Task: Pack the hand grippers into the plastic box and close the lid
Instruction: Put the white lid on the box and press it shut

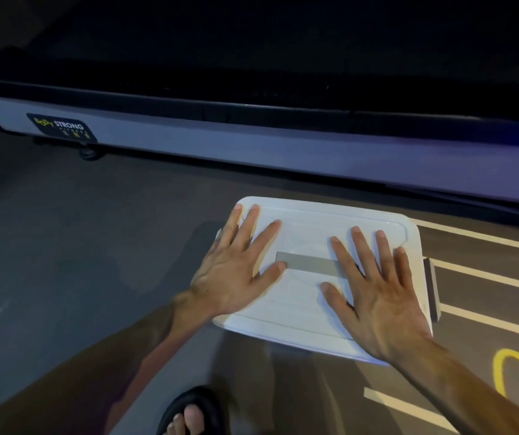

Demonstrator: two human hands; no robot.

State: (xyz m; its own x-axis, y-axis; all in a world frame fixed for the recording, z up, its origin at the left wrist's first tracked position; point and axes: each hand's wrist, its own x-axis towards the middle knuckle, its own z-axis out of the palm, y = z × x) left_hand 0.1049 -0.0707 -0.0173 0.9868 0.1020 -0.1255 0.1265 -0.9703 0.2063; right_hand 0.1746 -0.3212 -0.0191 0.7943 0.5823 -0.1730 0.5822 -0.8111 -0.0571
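Head view, lower centre of the frame: the white lid (311,221) sits on the plastic box on the dark floor (63,246). Left hand (236,268) and right hand (374,290) lie flat on it, fingers spread wide, holding nothing. Hand grippers aren't visible.

Dim bluish light, near-black beyond the treadmill base (251,142); white lid (308,221) is the brightest area, soft shadow on its left, motion blur and wide-angle bending toward frame edges.
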